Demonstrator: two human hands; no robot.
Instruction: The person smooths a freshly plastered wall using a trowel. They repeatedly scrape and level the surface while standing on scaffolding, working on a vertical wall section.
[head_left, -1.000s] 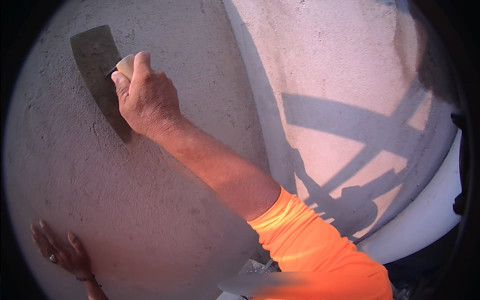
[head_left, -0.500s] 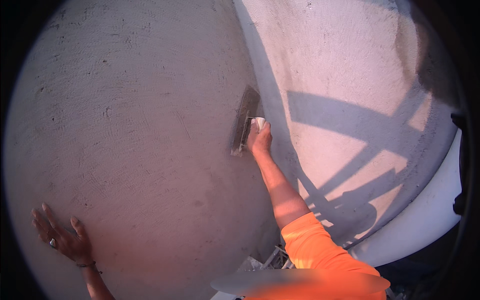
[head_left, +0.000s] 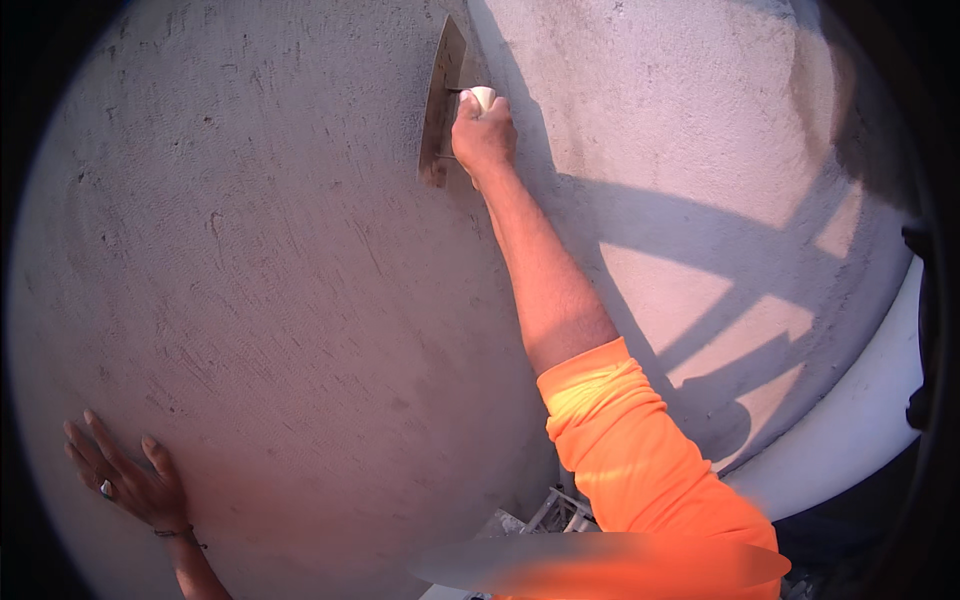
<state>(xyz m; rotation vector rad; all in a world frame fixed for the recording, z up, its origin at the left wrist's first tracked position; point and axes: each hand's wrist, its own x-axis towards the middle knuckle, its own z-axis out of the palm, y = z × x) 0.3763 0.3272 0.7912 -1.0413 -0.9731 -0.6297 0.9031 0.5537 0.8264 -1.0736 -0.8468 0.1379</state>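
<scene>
A plastering trowel (head_left: 441,105) with a flat rectangular metal blade and a pale handle is in my right hand (head_left: 486,138), whose fingers wrap round the handle. Its blade lies along the grey plastered wall (head_left: 280,270), close to the corner where a second, sunlit wall (head_left: 640,110) meets it. I cannot tell whether the whole blade touches the surface. At the lower left, my left hand (head_left: 130,475) rests against the grey wall with the fingers spread, holding nothing. A ring and a dark wrist cord show on it.
Shadows of bars and of a person fall across the sunlit wall. A smooth white curved surface (head_left: 840,440) runs along the lower right. Below, beside my orange sleeve (head_left: 630,430), part of a metal frame (head_left: 548,512) shows. A blurred oval hides part of the bottom edge.
My right hand has carried the trowel up the wall and slightly left, the arm stretching farther out. My left hand has stayed in place.
</scene>
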